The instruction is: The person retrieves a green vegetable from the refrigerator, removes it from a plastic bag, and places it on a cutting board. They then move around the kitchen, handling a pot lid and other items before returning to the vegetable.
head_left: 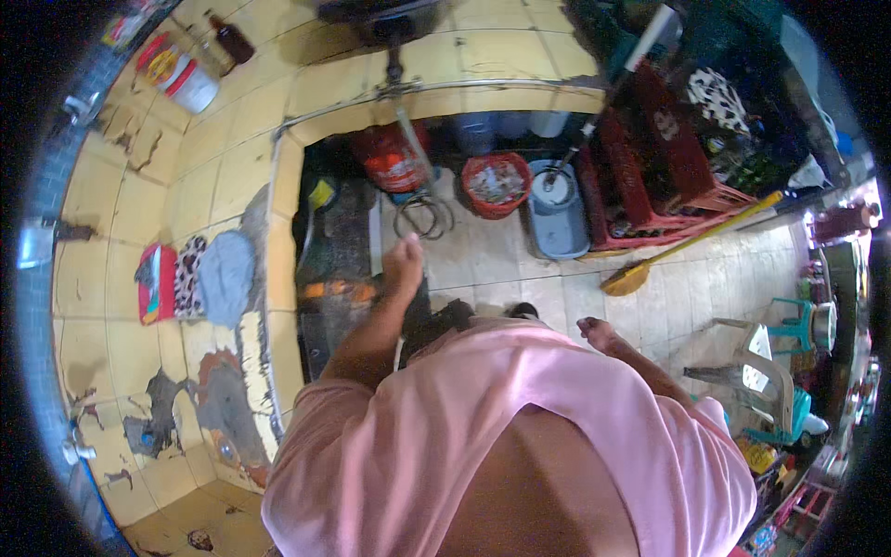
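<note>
My left hand [403, 267] reaches forward at the middle, in front of a coiled hose [423, 217] on the floor. Its thumb points ahead, but the other fingers are hidden, so I cannot tell whether they are closed. Lower on the right, my right hand [599, 332] hangs above the tiles with its fingers curled in; nothing shows in it. Ahead of the hands, a red basin [497, 185] full of small pale pieces stands beside a blue-grey tub [557, 218] with a round white item inside. A rounded red container [393, 158] sits under the counter.
Red crates [640, 176] stack at the right, with a yellow broom [691, 243] lying before them. A pale plastic chair [766, 367] and a teal stool [792, 320] stand farther right. Cloths [225, 276] lie along the left tiled counter; a white bucket [190, 85] stands at its far end.
</note>
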Motion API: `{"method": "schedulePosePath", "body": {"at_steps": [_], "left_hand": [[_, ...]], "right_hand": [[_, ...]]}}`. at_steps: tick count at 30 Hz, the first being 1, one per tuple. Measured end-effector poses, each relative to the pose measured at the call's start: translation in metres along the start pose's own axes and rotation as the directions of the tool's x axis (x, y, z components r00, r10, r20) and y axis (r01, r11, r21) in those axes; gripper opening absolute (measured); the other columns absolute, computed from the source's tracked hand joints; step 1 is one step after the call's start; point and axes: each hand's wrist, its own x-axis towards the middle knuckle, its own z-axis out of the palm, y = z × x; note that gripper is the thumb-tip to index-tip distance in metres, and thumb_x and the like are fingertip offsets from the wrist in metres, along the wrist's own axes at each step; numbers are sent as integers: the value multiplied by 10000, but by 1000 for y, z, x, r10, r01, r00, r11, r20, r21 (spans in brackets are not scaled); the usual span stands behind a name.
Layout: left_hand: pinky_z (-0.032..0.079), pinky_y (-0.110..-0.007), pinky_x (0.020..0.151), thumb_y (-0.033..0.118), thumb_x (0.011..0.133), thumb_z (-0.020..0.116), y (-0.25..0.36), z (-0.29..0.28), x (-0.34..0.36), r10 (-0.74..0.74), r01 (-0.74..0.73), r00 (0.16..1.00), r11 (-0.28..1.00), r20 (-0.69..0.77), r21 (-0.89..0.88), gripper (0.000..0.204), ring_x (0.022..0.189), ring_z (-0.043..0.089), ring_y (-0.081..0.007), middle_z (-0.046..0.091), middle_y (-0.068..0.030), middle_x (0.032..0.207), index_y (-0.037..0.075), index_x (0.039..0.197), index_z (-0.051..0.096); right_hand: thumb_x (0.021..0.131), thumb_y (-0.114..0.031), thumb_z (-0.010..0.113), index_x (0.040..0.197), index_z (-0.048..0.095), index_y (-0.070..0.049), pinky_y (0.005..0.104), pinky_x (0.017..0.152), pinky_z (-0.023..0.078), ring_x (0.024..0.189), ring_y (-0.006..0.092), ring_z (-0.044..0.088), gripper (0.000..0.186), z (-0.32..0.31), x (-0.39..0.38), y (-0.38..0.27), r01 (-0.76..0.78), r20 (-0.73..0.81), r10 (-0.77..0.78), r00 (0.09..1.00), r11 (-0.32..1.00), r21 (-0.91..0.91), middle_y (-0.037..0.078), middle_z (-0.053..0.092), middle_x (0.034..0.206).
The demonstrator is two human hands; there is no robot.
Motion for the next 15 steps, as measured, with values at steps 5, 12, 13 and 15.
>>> {"method": "schedulePosePath", "body": {"at_steps": [5, 12, 13, 15], "left_hand": [[456, -417, 682, 398, 857, 463, 147, 125, -46, 276, -151, 763, 955, 584, -254, 350, 777, 609, -326, 626, -178, 845, 120, 971, 643], [390, -461, 555, 399, 869, 450, 334, 128, -72, 835, -446, 379, 542, 399, -712, 417, 631, 533, -388, 532, -192, 653, 31, 689, 531], [406, -449, 568, 384, 867, 460, 323, 139, -68, 828, -499, 354, 561, 435, -661, 397, 645, 542, -389, 544, -202, 679, 28, 714, 546], [428, -447, 616, 405, 858, 459, 273, 153, -49, 629, -558, 366, 738, 686, -379, 397, 692, 558, -393, 575, -209, 741, 37, 778, 586]], "right_hand": [[868, -337, 511, 1061, 589, -86, 331, 732, 461, 845, 237, 603, 326, -55, -13, 150, -154, -319, 306, 897, 892, 424, 146, 635, 923], [793, -252, 513, 936, 583, -12, 366, 669, 452, 763, 233, 566, 287, -39, -57, 280, -495, -615, 678, 403, 727, 477, 136, 610, 852], [789, -244, 506, 978, 588, -1, 401, 736, 449, 809, 282, 586, 318, -16, -42, 283, -111, -427, 835, 347, 488, 866, 175, 622, 902], [800, -215, 487, 998, 603, -19, 370, 749, 460, 835, 287, 601, 302, -26, -46, 177, -188, -322, 766, 556, 494, 849, 176, 623, 930]]}}
